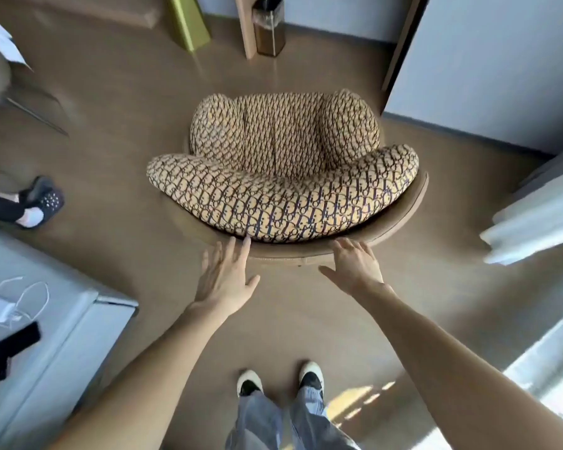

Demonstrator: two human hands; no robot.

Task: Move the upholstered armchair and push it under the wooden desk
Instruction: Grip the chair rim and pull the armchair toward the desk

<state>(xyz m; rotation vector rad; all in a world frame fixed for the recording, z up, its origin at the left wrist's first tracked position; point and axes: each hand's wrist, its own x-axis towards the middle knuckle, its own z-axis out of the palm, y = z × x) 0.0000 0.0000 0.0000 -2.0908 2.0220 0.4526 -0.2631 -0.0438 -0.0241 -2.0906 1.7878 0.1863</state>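
The upholstered armchair [283,170] stands in the middle of the brown floor, with tan patterned cushions in a curved brown shell. Its back rim faces me and its seat faces away. My left hand [225,274] reaches toward the back rim with fingers spread, fingertips touching the cushion's edge. My right hand [355,264] is spread too, its fingers resting on the brown rim. Neither hand has closed on the chair. A wooden panel [245,27] stands at the far top; I cannot tell whether it belongs to the desk.
A white bed [56,345] with a cable and a black item lies at the lower left. Another person's foot [36,203] is at the left. A dark bin [269,27] and a green object [189,21] stand at the back. White walls and a curtain [530,222] are on the right.
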